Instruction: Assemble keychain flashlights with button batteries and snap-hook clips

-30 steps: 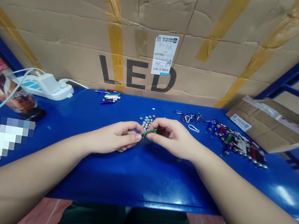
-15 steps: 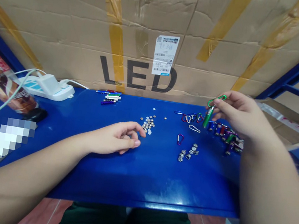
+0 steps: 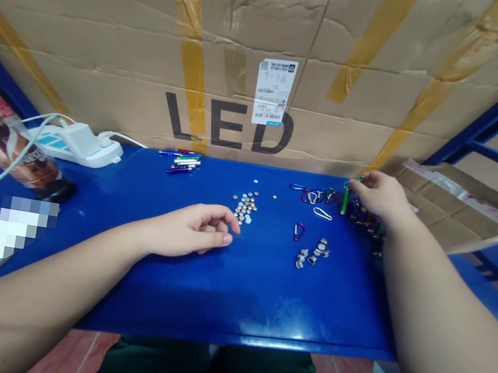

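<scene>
My right hand (image 3: 380, 198) pinches the green carabiner of a small green keychain flashlight (image 3: 345, 200), whose tube hangs below the fingers at the table's back right. Several coloured flashlight tubes (image 3: 369, 224) lie beneath this hand, which partly hides them. My left hand (image 3: 204, 230) rests on the blue table (image 3: 193, 297), fingers loosely curled, thumb and index apart, with nothing between them. Just beyond its fingertips is a loose cluster of button cells (image 3: 246, 206) with a few white discs. Silvery metal caps (image 3: 314, 253) and a purple carabiner (image 3: 299, 232) lie between the hands.
More carabiners (image 3: 314, 194) and a silver one (image 3: 322, 213) lie near the back. Slim coloured pens or tubes (image 3: 182, 161) are stacked at back left. A white power strip (image 3: 80, 146) and a tilted bottle (image 3: 22, 151) stand left. Large cardboard boxes (image 3: 132, 54) block the back.
My right hand has moved back, left and lower with the green flashlight, which now hangs closer to the table by the other tubes. The left hand has stayed in place.
</scene>
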Tool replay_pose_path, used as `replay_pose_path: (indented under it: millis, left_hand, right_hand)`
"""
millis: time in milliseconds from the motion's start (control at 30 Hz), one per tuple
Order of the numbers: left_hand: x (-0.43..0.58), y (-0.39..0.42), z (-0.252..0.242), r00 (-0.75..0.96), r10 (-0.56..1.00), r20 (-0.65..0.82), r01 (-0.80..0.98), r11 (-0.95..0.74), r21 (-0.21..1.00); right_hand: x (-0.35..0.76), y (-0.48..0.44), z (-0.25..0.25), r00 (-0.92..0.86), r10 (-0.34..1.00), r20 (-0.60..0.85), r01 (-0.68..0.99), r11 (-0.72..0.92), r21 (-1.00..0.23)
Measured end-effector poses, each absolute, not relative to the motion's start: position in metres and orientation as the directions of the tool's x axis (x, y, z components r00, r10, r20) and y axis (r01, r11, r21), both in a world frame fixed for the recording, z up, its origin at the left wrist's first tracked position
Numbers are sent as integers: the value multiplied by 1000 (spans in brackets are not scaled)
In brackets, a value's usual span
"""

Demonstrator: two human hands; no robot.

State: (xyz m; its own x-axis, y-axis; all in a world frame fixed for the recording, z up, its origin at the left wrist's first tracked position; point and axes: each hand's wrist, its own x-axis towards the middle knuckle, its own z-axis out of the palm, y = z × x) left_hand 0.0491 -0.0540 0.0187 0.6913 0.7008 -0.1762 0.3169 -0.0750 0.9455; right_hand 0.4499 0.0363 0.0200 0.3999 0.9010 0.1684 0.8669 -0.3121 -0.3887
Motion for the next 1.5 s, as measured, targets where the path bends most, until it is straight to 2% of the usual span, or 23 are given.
replay_pose_path:
  millis: [167,300,567,700,800,933,1000,1100,1200,1300,1433,1500]
  left_hand:
    - [49,-54,19,692,698,-183,327,-77,942]
    - [48,-54,19,695,695,-183,331,-83,940]
    - [49,-55,20,693,699,-177,335,-95,937]
    - [48,-52,18,626,776,-80,352,-190,916]
    - [40,-44,15,475,879,53,487,-312,816]
    - [15,-21,10,274,896,348,766,-423,484]
    - [1,-8,5,208,890,406,870,-358,340]
    - [-15,8,-2,97,935,340,966,-171,195]
    - [-19,14,-6,49,974,220,989,-78,122]
    - [-16,14,-5,16,986,167,995,-32,94]
    - [-13,13,-5,-36,978,207,994,14,110]
    - [-14,14,-6,-55,970,238,992,26,124]
  right_hand:
    - [465,53,0,370,907,200,911,-312,-270]
    - [473,58,-6,347,924,163,928,-313,-203]
    - [475,59,-5,299,949,96,932,-269,-243]
    - [479,57,-5,306,949,82,925,-275,-263]
    - [483,54,-5,323,941,104,921,-288,-261]
    - [482,50,-4,332,928,171,923,-282,-263]
    - [478,49,-2,331,928,171,918,-275,-285]
    - [471,48,2,310,940,142,923,-262,-283]
    - [466,47,5,294,944,153,942,-258,-215]
    - [467,46,4,309,940,144,944,-284,-171]
    - [473,47,2,346,936,61,922,-327,-208]
    - [473,47,2,345,936,75,922,-323,-213]
